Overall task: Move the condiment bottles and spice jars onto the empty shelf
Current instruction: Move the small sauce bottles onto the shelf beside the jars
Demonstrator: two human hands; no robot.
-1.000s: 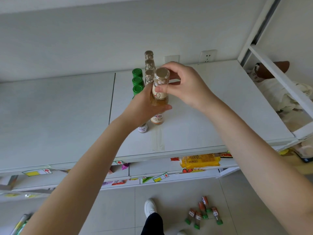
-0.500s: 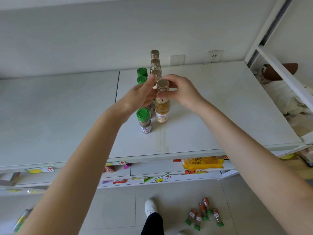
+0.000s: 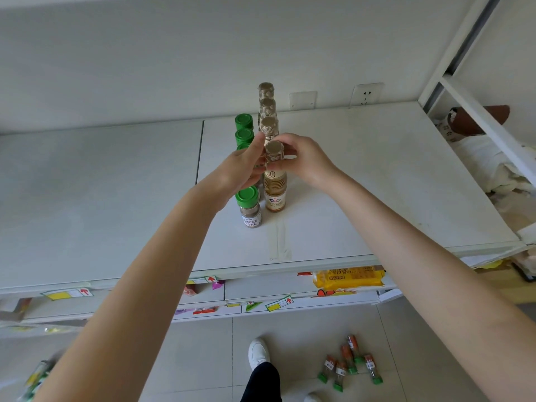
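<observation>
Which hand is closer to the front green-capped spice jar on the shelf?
Left. The left hand is just above the front green-capped jar, holding the bottle beside it; the right hand grips that bottle's cap from the other side.

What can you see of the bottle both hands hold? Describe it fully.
The front bottle is clear-looking, with pale amber liquid, a white-and-red label and a brownish foil-wrapped cap. It stands upright on the white shelf, foremost in a row of like bottles, beside a green-lidded spice jar. The left hand and right hand pinch its neck.
</observation>
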